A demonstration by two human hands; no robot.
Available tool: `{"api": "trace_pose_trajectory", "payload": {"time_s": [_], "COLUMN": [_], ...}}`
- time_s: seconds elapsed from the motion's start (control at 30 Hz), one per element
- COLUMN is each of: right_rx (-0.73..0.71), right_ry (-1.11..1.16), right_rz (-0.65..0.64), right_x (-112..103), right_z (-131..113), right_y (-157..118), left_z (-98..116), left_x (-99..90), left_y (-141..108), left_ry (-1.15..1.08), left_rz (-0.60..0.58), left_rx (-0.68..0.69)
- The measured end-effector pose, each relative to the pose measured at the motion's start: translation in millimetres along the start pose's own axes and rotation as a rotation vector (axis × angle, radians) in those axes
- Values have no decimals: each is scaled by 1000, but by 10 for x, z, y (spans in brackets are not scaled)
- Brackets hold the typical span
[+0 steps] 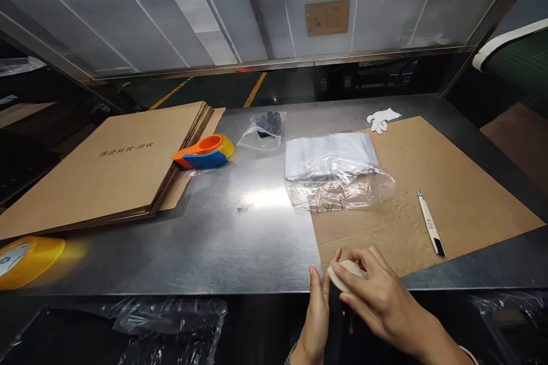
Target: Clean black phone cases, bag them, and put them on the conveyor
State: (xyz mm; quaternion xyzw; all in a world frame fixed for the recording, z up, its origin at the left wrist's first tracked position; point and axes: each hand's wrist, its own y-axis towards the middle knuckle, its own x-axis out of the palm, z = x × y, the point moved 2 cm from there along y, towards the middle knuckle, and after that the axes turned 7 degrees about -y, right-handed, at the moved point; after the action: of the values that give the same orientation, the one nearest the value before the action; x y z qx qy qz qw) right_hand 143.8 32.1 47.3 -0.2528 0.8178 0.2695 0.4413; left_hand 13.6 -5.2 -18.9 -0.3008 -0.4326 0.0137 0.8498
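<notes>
At the table's front edge my right hand (377, 291) is closed on a cream-coloured oval pad (343, 277), its fingers curled over the top. What the pad is made of cannot be made out. My left hand (315, 311) is beside it on the left, thumb raised and fingers stretched out, fingertips against or just behind the pad. A brown cardboard sheet (462, 194) lies just beyond both hands. On that sheet, to the right, rests a white craft knife (429, 227) marked A26. A stack of white sheets in a clear plastic bag (334, 162) lies farther back.
Flattened cardboard boxes (124, 154) are stacked at the left, with an orange and blue tape dispenser (204, 151) at their edge. A yellow tape roll (32, 262) sits front left. Behind are a zip bag (265, 128) with something dark and a white glove (383, 120).
</notes>
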Motion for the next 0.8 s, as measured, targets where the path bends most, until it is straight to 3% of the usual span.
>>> {"api": "trace_pose_trajectory", "payload": {"time_s": [0.13,0.23,0.3,0.5,0.7,0.8], "right_rx": [-70,-196,-172,-121,-106,-125], "right_ry": [-193,-237,-200,53,137,121], "right_rz": [6,121,192,243,282,335], "right_x": [154,320,389,331,496,616], "right_z": [-239,-441,-506,-388,-325,-332], "right_y": [25,-66,-134,-197,-286,-333], "left_z": [55,114,171,287,384,389], "left_x": [11,28,54,147,109,107], "left_y": [2,17,19,-22,27,49], "left_ry": [-120,-250,-281,-481,-666,-778], "left_rz": [94,126,125,24,147,177], "left_rx": [-19,-65,-39,-48,-12,-87]}}
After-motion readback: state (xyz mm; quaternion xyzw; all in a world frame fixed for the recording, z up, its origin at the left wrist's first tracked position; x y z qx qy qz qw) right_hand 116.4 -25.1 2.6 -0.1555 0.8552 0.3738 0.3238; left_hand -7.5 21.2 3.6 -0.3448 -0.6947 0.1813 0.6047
